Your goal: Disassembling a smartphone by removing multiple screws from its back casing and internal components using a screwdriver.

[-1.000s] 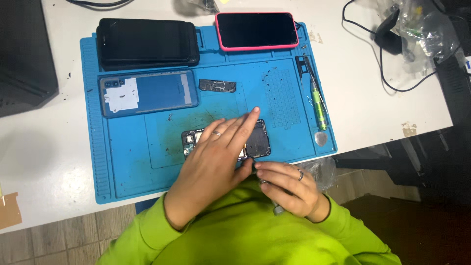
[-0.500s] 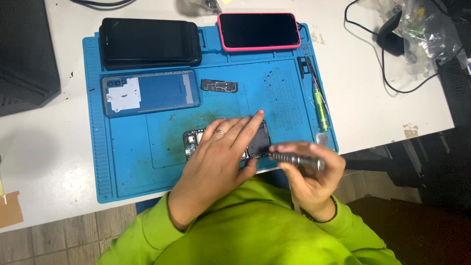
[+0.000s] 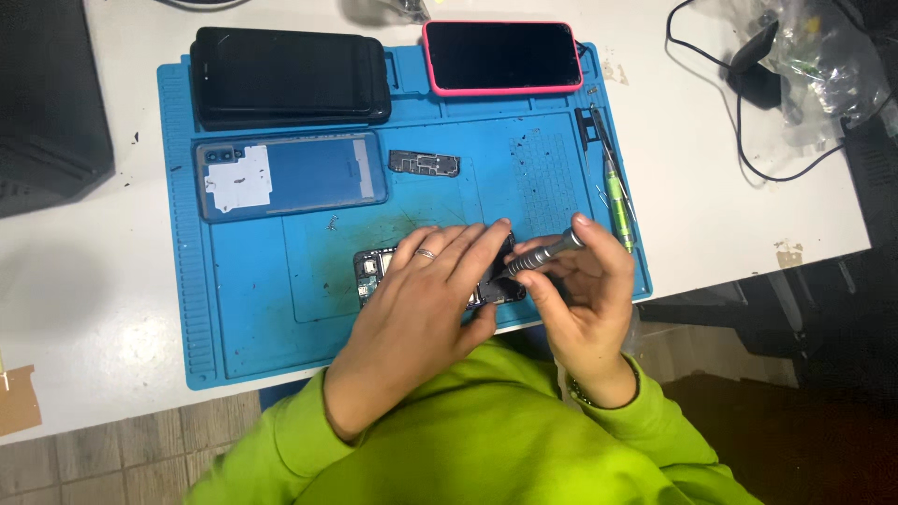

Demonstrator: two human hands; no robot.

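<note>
The left hand (image 3: 421, 299) lies flat, fingers spread and nearly straight, pressing down on an opened phone (image 3: 374, 269) near the front edge of the blue mat (image 3: 253, 318). Only the phone's left end and a strip of its lower edge show from under the fingers; a ring sits on one finger. The hand grips nothing, it simply holds the phone down.

The right hand (image 3: 585, 299) is curled closed around a grey metal screwdriver (image 3: 543, 254), pinched between thumb and fingertips. The tool slants down to the left, its tip at the phone's right end, just beside the left fingertips.

Farther back on the mat, a blue back cover (image 3: 309, 173) lies flat with a white rectangular label (image 3: 238, 180) stuck near its left end. Just right of it sits a small dark circuit board (image 3: 424, 164). Behind them, a black phone (image 3: 290, 75) lies face up at the mat's far left, and a phone in a pink case (image 3: 500, 56) lies at the far right, screen dark. A green-handled tool (image 3: 617, 201) rests along the mat's right edge.

The mat covers much of the white desk (image 3: 711, 196). A black cable (image 3: 748, 140) loops over the desk's right side, near crumpled clear plastic bags (image 3: 823, 56) at the far right corner. A brown scrap of cardboard (image 3: 19, 397) lies at the desk's near left edge.
</note>
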